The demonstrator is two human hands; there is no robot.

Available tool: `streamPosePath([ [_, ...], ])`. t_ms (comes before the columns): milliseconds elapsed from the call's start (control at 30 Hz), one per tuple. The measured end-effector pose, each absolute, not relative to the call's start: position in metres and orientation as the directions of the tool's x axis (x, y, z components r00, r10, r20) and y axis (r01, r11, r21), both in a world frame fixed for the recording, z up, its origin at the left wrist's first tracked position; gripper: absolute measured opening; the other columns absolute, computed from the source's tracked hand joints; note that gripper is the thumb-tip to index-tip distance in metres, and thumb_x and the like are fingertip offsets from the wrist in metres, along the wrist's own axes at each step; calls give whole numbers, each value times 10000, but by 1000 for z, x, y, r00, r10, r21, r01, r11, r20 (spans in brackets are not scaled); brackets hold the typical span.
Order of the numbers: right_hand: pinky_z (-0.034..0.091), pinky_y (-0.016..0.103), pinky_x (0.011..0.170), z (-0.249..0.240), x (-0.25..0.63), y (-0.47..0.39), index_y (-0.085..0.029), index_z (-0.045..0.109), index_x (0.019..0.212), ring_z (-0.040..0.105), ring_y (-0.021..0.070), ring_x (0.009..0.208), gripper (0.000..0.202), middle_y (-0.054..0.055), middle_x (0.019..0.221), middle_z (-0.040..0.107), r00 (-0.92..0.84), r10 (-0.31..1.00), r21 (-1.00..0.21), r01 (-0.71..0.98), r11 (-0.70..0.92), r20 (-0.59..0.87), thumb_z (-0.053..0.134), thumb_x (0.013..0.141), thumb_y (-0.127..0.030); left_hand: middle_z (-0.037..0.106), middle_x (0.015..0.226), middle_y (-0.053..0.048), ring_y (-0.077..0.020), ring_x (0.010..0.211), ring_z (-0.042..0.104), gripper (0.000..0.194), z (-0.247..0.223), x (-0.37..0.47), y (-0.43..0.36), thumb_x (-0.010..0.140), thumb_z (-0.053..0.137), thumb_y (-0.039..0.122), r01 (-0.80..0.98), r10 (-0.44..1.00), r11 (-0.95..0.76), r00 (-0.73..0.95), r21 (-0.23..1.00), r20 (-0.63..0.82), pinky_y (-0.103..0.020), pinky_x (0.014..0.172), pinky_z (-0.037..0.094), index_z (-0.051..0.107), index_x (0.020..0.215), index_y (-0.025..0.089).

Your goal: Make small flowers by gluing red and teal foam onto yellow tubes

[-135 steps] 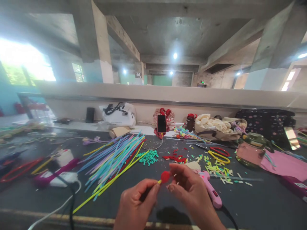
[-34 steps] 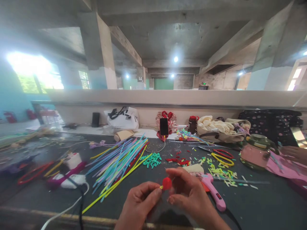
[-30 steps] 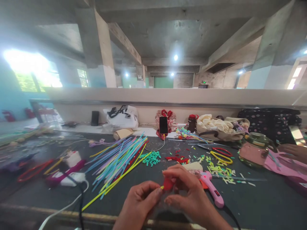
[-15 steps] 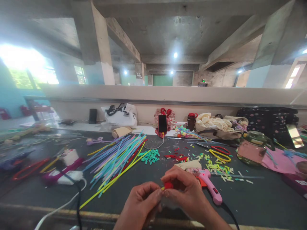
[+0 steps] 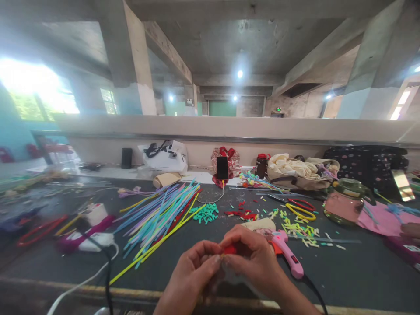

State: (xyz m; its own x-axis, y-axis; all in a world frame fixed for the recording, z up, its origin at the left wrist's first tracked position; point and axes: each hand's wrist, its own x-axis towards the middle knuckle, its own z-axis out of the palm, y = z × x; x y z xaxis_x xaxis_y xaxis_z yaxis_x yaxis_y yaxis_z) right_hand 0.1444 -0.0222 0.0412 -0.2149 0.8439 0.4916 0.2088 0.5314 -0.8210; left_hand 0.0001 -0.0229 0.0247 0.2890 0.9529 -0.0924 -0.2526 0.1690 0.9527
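Observation:
My left hand (image 5: 197,269) and my right hand (image 5: 251,258) meet fingertip to fingertip above the front of the dark table. Inside the right hand's curled fingers is a small red piece (image 5: 230,249), partly hidden. The left thumb and forefinger pinch a tiny yellowish piece (image 5: 223,255) against its left side; most of that piece is covered. Just right of my right hand lies a pink glue gun (image 5: 288,254) with a black cord. Beyond the hands are loose red cut pieces (image 5: 242,215) and a pile of teal ones (image 5: 206,214).
Coloured stems (image 5: 160,223) lie bundled at left, with a white cable (image 5: 87,286) nearer me. Yellow-green bits (image 5: 297,229), yellow-handled pliers (image 5: 300,212) and a greenish jug (image 5: 344,203) are at right. A phone (image 5: 222,168) stands behind. Another person's hand (image 5: 411,231) shows far right.
My fingertips have drawn closer around the red piece, and less of the yellowish piece shows between them. Both hands sit slightly higher in view. At far right, the other person's hand has shifted a little.

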Motion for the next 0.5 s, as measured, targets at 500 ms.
streamPosePath([
  [500, 416, 208, 562, 49, 140, -18, -233, 567, 1004, 534, 110, 642, 459, -27, 771, 583, -310, 829, -773, 314, 551, 466, 692, 569, -158, 443, 381, 67, 11, 300, 270, 218, 30, -13, -16, 572, 699, 281, -435, 917, 364, 323, 823, -235, -102, 300, 179, 534, 564, 140],
])
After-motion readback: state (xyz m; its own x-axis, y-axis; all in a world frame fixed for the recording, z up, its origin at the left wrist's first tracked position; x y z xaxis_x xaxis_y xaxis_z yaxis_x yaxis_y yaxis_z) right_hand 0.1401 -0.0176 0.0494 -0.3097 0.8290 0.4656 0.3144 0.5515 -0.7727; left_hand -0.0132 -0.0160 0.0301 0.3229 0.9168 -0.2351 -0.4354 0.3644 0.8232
